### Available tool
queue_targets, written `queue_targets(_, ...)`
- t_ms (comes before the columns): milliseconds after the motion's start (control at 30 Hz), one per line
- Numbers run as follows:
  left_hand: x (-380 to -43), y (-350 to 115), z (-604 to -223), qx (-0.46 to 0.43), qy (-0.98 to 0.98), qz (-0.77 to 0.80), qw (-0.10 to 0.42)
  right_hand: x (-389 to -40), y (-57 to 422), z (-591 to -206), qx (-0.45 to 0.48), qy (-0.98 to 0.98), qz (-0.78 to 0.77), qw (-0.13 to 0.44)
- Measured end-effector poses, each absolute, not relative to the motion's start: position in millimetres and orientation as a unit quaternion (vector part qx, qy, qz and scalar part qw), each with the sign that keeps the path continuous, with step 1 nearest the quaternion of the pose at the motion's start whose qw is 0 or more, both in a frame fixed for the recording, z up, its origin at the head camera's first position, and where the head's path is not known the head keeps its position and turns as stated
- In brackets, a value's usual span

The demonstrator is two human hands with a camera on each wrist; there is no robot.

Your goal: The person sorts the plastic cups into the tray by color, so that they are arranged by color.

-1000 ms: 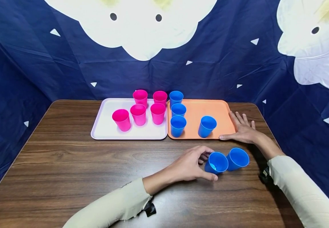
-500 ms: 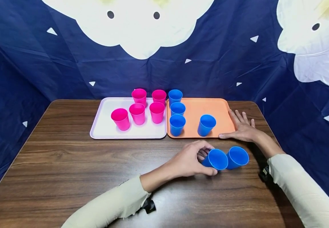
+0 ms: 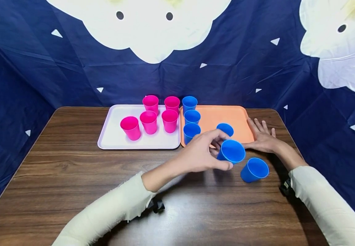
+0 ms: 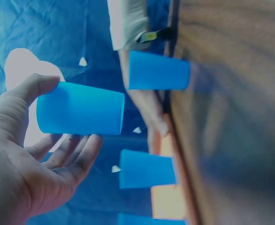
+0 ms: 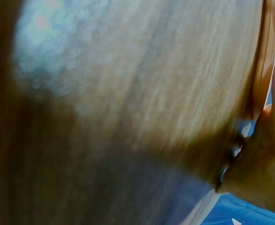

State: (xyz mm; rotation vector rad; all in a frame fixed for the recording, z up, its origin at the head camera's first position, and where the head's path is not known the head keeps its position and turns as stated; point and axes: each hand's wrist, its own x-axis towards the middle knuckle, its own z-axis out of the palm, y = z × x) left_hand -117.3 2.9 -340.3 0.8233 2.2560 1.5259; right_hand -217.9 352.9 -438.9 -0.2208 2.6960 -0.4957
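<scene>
My left hand grips a blue cup between thumb and fingers, raised off the table just in front of the orange tray. In the left wrist view the held cup lies between the thumb and the curled fingers. My right hand rests with spread fingers at the right edge of the orange tray. Another blue cup stands on the table, to the right of the held one. On the orange tray stand several blue cups, among them one partly hidden behind the held cup.
A white tray with several pink cups touches the orange tray's left side. Three blue cups line the orange tray's left edge. The wooden table ends at a dark blue cloth backdrop.
My left hand has closed round the left one of the two table cups and lifted it up and away from the other. My right hand has stayed at the tray edge.
</scene>
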Motion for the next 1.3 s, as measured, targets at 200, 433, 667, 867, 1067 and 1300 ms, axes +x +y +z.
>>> queue_targets(200, -134, -3, -310, 0.284, 0.79, 0.527, 0.135, -218, 353, -439, -0.078, 0.962, -0.172, 0.196)
queue_targets(433, -154, -9, -281, 0.287, 0.806, 0.503, 0.122, -221, 348, -435, -0.07, 0.965, -0.147, 0.207)
queue_targets(667, -177, -11, -263, 0.295, 0.814, 0.49, 0.103, -220, 349, -435, -0.067, 0.964, -0.159, 0.204)
queue_targets(867, -195, -9, -258, 0.276, 0.83, 0.477, 0.081, -220, 349, -436, -0.069, 0.964, -0.146, 0.21)
queue_targets(1067, -219, 2, -257, 0.256, 0.855, 0.448, 0.061, -219, 349, -433, -0.068, 0.963, -0.15, 0.211)
queue_targets(1300, -252, 16, -257, 0.238, 0.892, 0.378, 0.063, -219, 350, -437, -0.07, 0.964, -0.149, 0.21)
